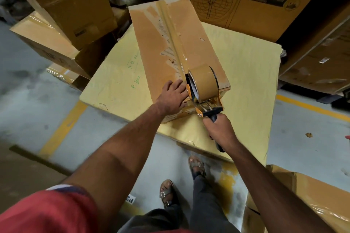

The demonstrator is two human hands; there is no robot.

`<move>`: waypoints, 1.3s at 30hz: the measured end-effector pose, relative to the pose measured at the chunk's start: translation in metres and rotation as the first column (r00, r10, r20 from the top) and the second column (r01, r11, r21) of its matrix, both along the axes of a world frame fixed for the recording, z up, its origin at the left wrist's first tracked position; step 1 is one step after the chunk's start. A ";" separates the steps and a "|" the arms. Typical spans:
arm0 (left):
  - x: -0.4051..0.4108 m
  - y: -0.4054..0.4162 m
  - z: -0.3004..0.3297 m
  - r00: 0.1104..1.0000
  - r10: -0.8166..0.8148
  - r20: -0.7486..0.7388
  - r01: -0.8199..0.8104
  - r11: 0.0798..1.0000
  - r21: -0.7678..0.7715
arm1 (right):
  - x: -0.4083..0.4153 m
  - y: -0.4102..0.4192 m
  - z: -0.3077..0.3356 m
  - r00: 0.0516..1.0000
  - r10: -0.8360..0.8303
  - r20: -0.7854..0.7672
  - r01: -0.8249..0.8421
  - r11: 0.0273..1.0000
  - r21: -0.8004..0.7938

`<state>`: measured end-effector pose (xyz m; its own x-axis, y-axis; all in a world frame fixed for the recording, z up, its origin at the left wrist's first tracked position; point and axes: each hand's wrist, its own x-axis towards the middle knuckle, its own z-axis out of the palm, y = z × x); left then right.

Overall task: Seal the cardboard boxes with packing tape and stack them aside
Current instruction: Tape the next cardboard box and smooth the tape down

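Observation:
A long brown cardboard box lies on a large flat yellow box, with a strip of brown tape running down its centre seam. A tape dispenser with a brown roll sits at the box's near end, over the seam. My right hand grips the dispenser's black handle. My left hand rests flat on the box top just left of the roll, fingers straight and touching the tape.
Stacked cardboard boxes stand at the back left, and a printed fan box at the back right. A wrapped box is at my lower right. My sandalled feet stand on a grey floor with yellow lines.

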<state>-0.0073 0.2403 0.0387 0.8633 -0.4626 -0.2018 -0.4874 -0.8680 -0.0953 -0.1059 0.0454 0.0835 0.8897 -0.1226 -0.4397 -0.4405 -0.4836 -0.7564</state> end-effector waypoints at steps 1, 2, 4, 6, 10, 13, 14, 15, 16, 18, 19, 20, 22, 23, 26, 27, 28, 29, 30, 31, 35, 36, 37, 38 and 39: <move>-0.001 0.000 -0.002 1.000 0.004 0.006 -0.004 1.000 -0.008 | -0.006 -0.002 -0.002 1.000 -0.001 0.004 0.001 0.999 -0.033; -0.001 0.000 -0.003 1.000 0.005 0.010 -0.005 1.000 -0.015 | -0.014 -0.004 -0.005 1.000 -0.001 0.002 0.001 0.998 -0.064; -0.001 0.000 -0.005 1.000 0.011 0.012 -0.011 1.000 -0.029 | -0.032 -0.012 -0.012 1.000 -0.005 -0.004 0.005 0.995 -0.102; -0.001 -0.001 -0.005 1.000 0.018 0.016 -0.018 0.999 -0.041 | -0.045 -0.023 -0.025 1.000 -0.021 -0.010 0.019 0.994 -0.106; -0.001 0.001 -0.006 1.000 0.018 0.007 -0.018 0.998 -0.057 | -0.053 -0.029 -0.053 0.999 -0.055 0.002 0.054 0.991 -0.119; 0.000 0.001 -0.005 1.000 0.009 -0.010 -0.009 0.998 -0.061 | -0.056 -0.024 -0.069 0.998 -0.051 0.028 0.054 0.993 -0.110; 0.000 0.001 -0.005 1.000 0.007 -0.011 -0.008 0.998 -0.064 | -0.056 -0.023 -0.073 0.998 -0.048 0.036 0.051 0.994 -0.101; 0.001 0.002 -0.005 1.000 0.006 -0.014 -0.007 0.998 -0.067 | -0.056 -0.023 -0.077 0.998 -0.044 0.038 0.048 0.994 -0.099; 0.001 0.002 -0.004 1.000 0.005 -0.019 -0.006 0.998 -0.070 | -0.055 -0.024 -0.082 0.998 -0.041 0.037 0.045 0.994 -0.099; 0.002 0.002 -0.005 0.999 0.004 -0.032 -0.006 0.997 -0.071 | -0.054 -0.027 -0.091 0.999 -0.038 0.025 0.040 0.994 -0.101; 0.003 0.002 -0.005 0.999 0.004 -0.038 -0.007 0.997 -0.071 | -0.054 -0.028 -0.094 0.999 -0.038 0.010 0.039 0.994 -0.104; 0.004 0.003 -0.005 0.999 0.003 -0.040 -0.005 0.998 -0.070 | -0.055 -0.029 -0.099 0.999 -0.038 -0.002 0.037 0.994 -0.104; 0.004 0.002 -0.005 0.999 -0.003 -0.032 0.001 0.998 -0.063 | -0.057 -0.030 -0.108 0.999 -0.033 -0.010 0.032 0.995 -0.099; 0.004 0.002 -0.006 1.000 -0.004 -0.027 0.003 0.998 -0.062 | -0.057 -0.030 -0.110 0.999 -0.031 -0.011 0.030 0.995 -0.092; 0.003 0.003 -0.007 1.000 -0.010 -0.016 0.009 0.998 -0.064 | -0.046 -0.021 -0.117 0.999 -0.045 -0.017 0.045 0.998 -0.036; 0.003 0.003 -0.007 1.000 -0.011 -0.011 0.010 0.998 -0.064 | -0.040 -0.016 -0.118 0.998 -0.055 -0.023 0.054 0.998 -0.014; 0.003 0.003 -0.007 1.000 -0.012 -0.007 0.011 0.998 -0.067 | -0.035 -0.011 -0.120 0.997 -0.066 -0.030 0.066 0.998 0.004; 0.003 0.003 -0.008 1.000 -0.011 -0.002 0.011 0.997 -0.072 | -0.032 -0.007 -0.122 0.996 -0.086 -0.040 0.086 0.996 0.020; 0.002 0.003 -0.009 1.000 -0.010 0.006 0.010 0.997 -0.075 | -0.030 -0.003 -0.126 0.993 -0.104 -0.052 0.106 0.994 0.035; 0.002 0.003 -0.010 1.000 -0.008 0.015 0.009 0.997 -0.076 | -0.029 0.001 -0.129 0.990 -0.122 -0.063 0.126 0.991 0.049; 0.000 0.003 -0.014 0.999 -0.011 0.037 0.013 0.997 -0.070 | -0.026 0.011 -0.136 0.978 -0.182 -0.102 0.197 0.968 0.156; 0.000 0.003 -0.015 0.999 -0.009 0.041 0.012 0.998 -0.066 | -0.025 0.013 -0.137 0.970 -0.191 -0.151 0.220 0.952 0.213; 0.000 0.003 -0.015 0.999 -0.005 0.042 0.008 0.998 -0.066 | -0.026 0.016 -0.138 0.959 -0.184 -0.215 0.238 0.936 0.260; -0.001 0.004 -0.015 0.999 -0.006 0.042 0.009 0.998 -0.069 | -0.027 0.018 -0.142 0.948 -0.176 -0.265 0.252 0.924 0.289; 0.000 0.005 -0.015 0.999 -0.015 0.043 0.018 0.997 -0.073 | -0.030 0.021 -0.146 0.942 -0.171 -0.291 0.255 0.924 0.285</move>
<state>-0.0077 0.2457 0.0240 0.8622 -0.4895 -0.1303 -0.4989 -0.8651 -0.0519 -0.1356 0.0665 -0.0629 0.7097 -0.1143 -0.6951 -0.7045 -0.1122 -0.7008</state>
